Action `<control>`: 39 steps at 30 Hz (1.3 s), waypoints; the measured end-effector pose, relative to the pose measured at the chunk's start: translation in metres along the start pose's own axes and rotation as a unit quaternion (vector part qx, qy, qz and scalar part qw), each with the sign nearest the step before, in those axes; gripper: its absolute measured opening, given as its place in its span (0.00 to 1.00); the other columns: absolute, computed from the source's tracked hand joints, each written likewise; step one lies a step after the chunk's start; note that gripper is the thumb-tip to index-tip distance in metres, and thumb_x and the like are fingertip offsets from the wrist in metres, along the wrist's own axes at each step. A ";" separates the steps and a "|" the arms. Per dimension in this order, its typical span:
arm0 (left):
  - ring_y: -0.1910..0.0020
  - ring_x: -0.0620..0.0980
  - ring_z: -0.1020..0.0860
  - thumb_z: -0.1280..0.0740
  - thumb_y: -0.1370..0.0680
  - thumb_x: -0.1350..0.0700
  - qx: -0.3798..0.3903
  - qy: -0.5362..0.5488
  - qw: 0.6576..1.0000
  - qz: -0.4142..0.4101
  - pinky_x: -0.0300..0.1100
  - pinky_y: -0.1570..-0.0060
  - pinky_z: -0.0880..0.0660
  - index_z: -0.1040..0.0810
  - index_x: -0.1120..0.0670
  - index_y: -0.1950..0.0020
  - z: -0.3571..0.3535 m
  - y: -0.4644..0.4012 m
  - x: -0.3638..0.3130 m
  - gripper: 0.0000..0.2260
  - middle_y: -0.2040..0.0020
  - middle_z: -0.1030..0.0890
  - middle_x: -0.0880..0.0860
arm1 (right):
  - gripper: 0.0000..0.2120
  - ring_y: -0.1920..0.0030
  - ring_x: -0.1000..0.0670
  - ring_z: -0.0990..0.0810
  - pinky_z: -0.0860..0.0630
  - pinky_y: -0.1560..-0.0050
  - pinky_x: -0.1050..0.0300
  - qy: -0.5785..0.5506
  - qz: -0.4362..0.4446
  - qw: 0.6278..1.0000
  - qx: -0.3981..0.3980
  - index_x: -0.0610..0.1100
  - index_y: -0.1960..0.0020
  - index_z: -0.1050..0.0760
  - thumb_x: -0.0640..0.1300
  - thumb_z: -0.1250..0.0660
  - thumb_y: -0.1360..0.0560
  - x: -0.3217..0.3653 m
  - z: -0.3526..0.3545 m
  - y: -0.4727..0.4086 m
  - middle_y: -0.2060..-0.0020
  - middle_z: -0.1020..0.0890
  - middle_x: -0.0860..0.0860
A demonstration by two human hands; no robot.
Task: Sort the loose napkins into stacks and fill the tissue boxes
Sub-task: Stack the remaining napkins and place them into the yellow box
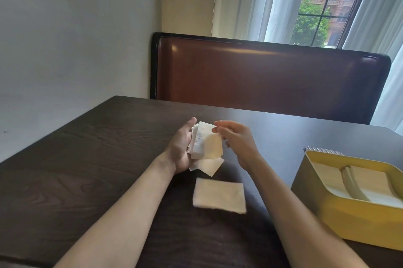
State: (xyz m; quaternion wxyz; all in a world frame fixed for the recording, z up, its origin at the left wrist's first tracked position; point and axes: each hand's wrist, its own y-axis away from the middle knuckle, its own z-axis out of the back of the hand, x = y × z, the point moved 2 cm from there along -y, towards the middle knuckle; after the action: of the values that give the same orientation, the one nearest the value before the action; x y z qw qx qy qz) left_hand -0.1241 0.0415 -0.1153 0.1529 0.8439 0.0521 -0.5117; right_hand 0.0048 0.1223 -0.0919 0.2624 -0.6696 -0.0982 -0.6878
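- Left hand [182, 147]: palm turned inward, grip closed around a bundle of white napkins [206, 144] held upright on edge, thumb up along the far side.
- Right hand [236, 143]: just beside the bundle on its right; fingertips [216, 129] pinch the top corner of the frontmost napkin. Narrow grip.
- A few loose napkins [209, 165] stick out askew below the left grip; whether they rest on the dark wood surface [76, 158] I cannot tell.
- Single folded napkin [219, 196], blurred, lies nearer the body than both hands, between the forearms.
- Yellow tissue box [349, 222]: well to the right of the right hand, on the surface, top open, white tissue visible inside.
- Beyond the hands: brown padded bench back [261, 75]; window [327, 5] with sheer curtains.
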 end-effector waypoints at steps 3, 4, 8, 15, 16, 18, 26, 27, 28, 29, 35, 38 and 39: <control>0.44 0.61 0.20 0.43 0.17 0.41 -0.015 -0.057 0.998 0.001 0.55 0.40 0.24 0.22 0.59 0.36 -0.001 0.000 0.002 0.24 0.43 0.18 0.61 | 0.07 0.68 0.54 0.22 0.25 0.70 0.65 0.036 0.010 0.998 -0.042 0.44 0.53 0.17 0.36 0.32 0.22 -0.005 0.003 0.000 0.63 0.17 0.57; 0.43 0.62 0.20 0.43 0.17 0.41 -0.034 -0.058 0.998 -0.006 0.55 0.38 0.25 0.22 0.59 0.35 0.000 0.000 0.001 0.25 0.41 0.18 0.62 | 0.08 0.68 0.54 0.23 0.25 0.69 0.64 0.042 0.017 0.998 -0.053 0.47 0.54 0.17 0.37 0.32 0.22 -0.005 0.005 0.000 0.65 0.17 0.59; 0.52 0.56 0.17 0.44 0.17 0.42 -0.105 0.018 0.993 -0.058 0.45 0.59 0.19 0.21 0.61 0.36 0.011 -0.002 -0.007 0.25 0.45 0.17 0.60 | 0.08 0.69 0.56 0.25 0.29 0.70 0.64 0.072 0.007 0.997 0.016 0.51 0.59 0.18 0.43 0.31 0.22 0.001 0.007 -0.002 0.67 0.16 0.57; 0.60 0.53 0.16 0.45 0.17 0.43 -0.098 0.058 0.990 -0.086 0.42 0.66 0.20 0.20 0.59 0.41 0.012 -0.006 -0.004 0.23 0.53 0.15 0.56 | 0.07 0.69 0.62 0.22 0.29 0.70 0.71 0.169 0.007 0.984 0.061 0.48 0.61 0.17 0.43 0.28 0.24 0.003 0.011 0.016 0.64 0.17 0.55; 0.64 0.52 0.16 0.45 0.17 0.43 -0.086 0.062 0.990 -0.089 0.40 0.68 0.21 0.20 0.58 0.45 0.011 -0.006 -0.004 0.22 0.58 0.15 0.54 | 0.06 0.68 0.63 0.22 0.29 0.69 0.72 0.183 0.006 0.980 0.082 0.48 0.60 0.17 0.43 0.28 0.25 0.004 0.013 0.021 0.64 0.16 0.56; 0.65 0.51 0.16 0.46 0.17 0.43 -0.073 0.069 0.990 -0.095 0.40 0.69 0.21 0.20 0.57 0.47 0.011 -0.007 -0.002 0.21 0.61 0.16 0.53 | 0.03 0.65 0.64 0.21 0.28 0.66 0.73 0.200 0.004 0.970 0.136 0.48 0.58 0.15 0.43 0.27 0.26 0.005 0.015 0.032 0.63 0.16 0.59; 0.63 0.49 0.15 0.46 0.17 0.42 -0.082 0.073 0.987 -0.116 0.38 0.68 0.21 0.19 0.54 0.47 0.012 -0.001 0.001 0.21 0.55 0.16 0.53 | 0.04 0.62 0.61 0.25 0.29 0.61 0.68 0.301 0.024 0.904 0.302 0.57 0.55 0.16 0.49 0.24 0.28 0.000 0.011 0.070 0.61 0.18 0.58; 0.64 0.49 0.15 0.46 0.17 0.42 -0.085 0.075 0.987 -0.116 0.38 0.69 0.21 0.19 0.54 0.47 0.012 0.000 0.002 0.21 0.56 0.16 0.53 | 0.05 0.61 0.61 0.25 0.30 0.59 0.67 0.315 0.025 0.893 0.321 0.57 0.54 0.16 0.49 0.24 0.28 -0.001 0.011 0.074 0.59 0.18 0.56; 0.65 0.49 0.15 0.46 0.16 0.42 -0.087 0.075 0.987 -0.114 0.38 0.70 0.22 0.19 0.54 0.48 0.011 0.001 0.002 0.21 0.58 0.15 0.53 | 0.06 0.59 0.63 0.25 0.30 0.58 0.69 0.330 0.029 0.882 0.334 0.57 0.53 0.16 0.50 0.24 0.29 -0.002 0.011 0.077 0.57 0.19 0.55; 0.66 0.49 0.15 0.46 0.16 0.42 -0.088 0.075 0.987 -0.113 0.38 0.71 0.22 0.19 0.54 0.48 0.010 0.002 0.002 0.21 0.59 0.15 0.53 | 0.07 0.58 0.65 0.25 0.31 0.58 0.71 0.344 0.035 0.874 0.343 0.57 0.52 0.17 0.50 0.23 0.29 -0.004 0.011 0.079 0.57 0.20 0.55; 0.66 0.48 0.16 0.46 0.17 0.42 -0.096 0.079 0.986 -0.110 0.37 0.71 0.22 0.20 0.54 0.47 0.009 0.005 0.003 0.20 0.56 0.18 0.53 | 0.03 0.58 0.64 0.25 0.29 0.56 0.69 0.339 0.042 0.871 0.353 0.50 0.54 0.16 0.46 0.25 0.27 -0.006 0.008 0.081 0.58 0.22 0.58; 0.66 0.48 0.16 0.46 0.17 0.42 -0.092 0.080 0.987 -0.106 0.37 0.70 0.22 0.20 0.54 0.46 0.009 0.004 0.003 0.20 0.57 0.17 0.53 | 0.01 0.58 0.63 0.24 0.28 0.56 0.70 0.341 0.048 0.870 0.353 0.49 0.54 0.16 0.45 0.26 0.26 -0.007 0.008 0.082 0.57 0.22 0.59; 0.67 0.48 0.16 0.46 0.17 0.42 -0.090 0.082 0.987 -0.105 0.37 0.71 0.23 0.20 0.54 0.46 0.009 0.004 0.004 0.20 0.58 0.16 0.53 | 0.01 0.58 0.63 0.23 0.28 0.57 0.70 0.336 0.048 0.876 0.343 0.49 0.55 0.16 0.45 0.27 0.25 -0.007 0.009 0.081 0.58 0.21 0.59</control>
State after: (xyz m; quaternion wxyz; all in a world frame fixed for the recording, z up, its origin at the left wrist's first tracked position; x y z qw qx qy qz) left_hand -0.1292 0.0341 -0.1215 0.1686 0.8557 0.1989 -0.4469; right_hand 0.0526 0.0598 -0.1158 0.5256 -0.2704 -0.2011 -0.7812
